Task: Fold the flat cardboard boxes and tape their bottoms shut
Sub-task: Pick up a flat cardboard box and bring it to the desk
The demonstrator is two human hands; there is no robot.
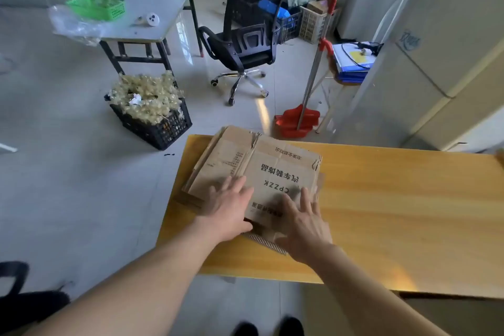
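Two flat presses: left hand (231,207) and right hand (302,226) on the top cardboard box (272,161), fingers (237,185) straight, gripping nothing. Hook its near edge, lift off the stack (188,199).

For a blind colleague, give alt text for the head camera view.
The left hand and right hand lie flat on the top flattened cardboard box of a stack on a yellow table. Behind stand a black crate and an office chair.
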